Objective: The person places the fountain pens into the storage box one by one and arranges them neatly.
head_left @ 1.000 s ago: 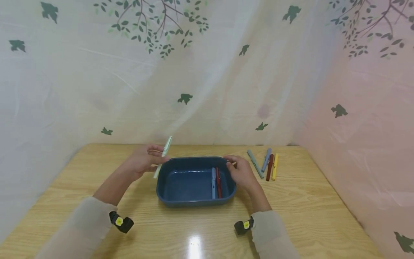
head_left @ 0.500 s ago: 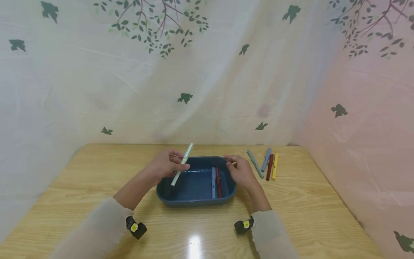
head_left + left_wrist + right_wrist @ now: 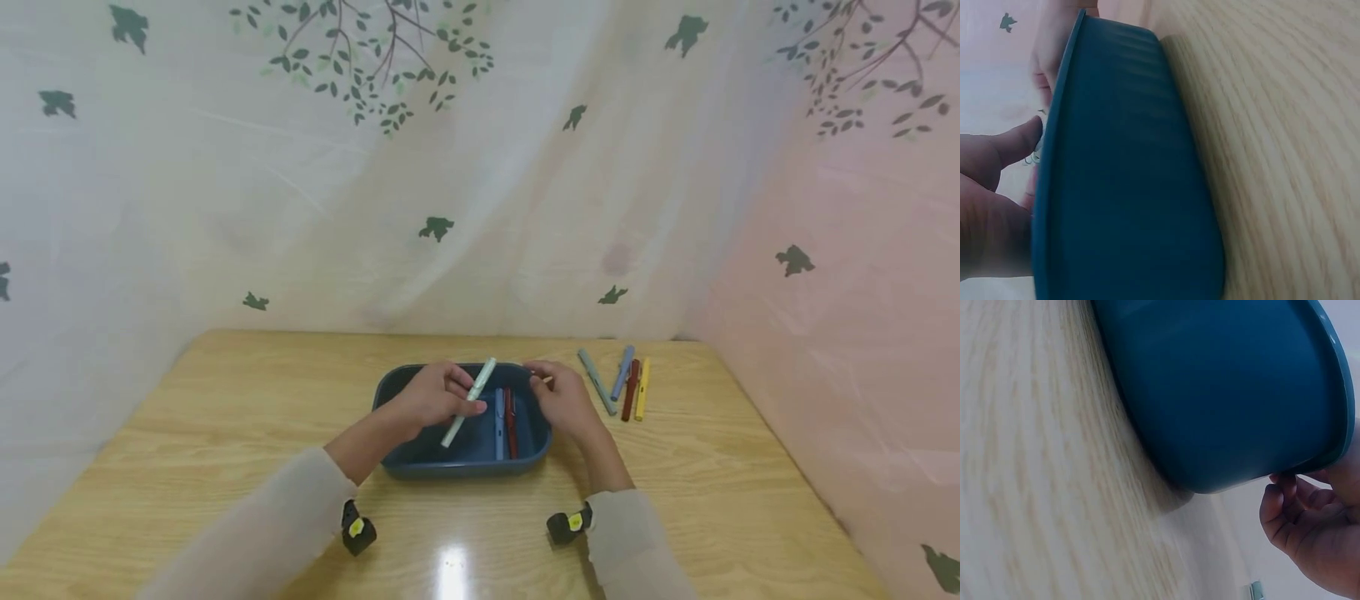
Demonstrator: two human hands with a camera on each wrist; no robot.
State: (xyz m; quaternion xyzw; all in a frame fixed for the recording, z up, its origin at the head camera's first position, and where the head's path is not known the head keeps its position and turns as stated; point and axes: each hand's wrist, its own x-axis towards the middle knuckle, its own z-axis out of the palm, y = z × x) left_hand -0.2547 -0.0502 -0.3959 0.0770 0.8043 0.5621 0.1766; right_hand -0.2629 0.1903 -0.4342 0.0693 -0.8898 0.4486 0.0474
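My left hand (image 3: 433, 395) pinches a pale mint pen (image 3: 459, 429), which slants above the inside of the dark blue box (image 3: 465, 470). In the box, a light blue pen (image 3: 499, 429) and a dark red pen (image 3: 512, 429) lie side by side near its right end. The right hand (image 3: 562, 402) grips the box rim at the far right corner. From the right wrist, fingers (image 3: 1275, 515) show curled beneath the rim. In the left wrist view the box's side wall (image 3: 1122, 162) hides most of the mint pen; the left thumb shows above the rim.
Right of the box on the wooden table (image 3: 712, 475) lie a grey-green pen (image 3: 597, 382), a periwinkle pen (image 3: 622, 373), another dark red pen (image 3: 631, 390) and a yellow pen (image 3: 642, 389). A patterned curtain (image 3: 480, 208) stands behind the table.
The left hand has carried the mint pen rightward from outside the box's left end to over its interior, near the pens inside. The right hand keeps its grip on the rim.
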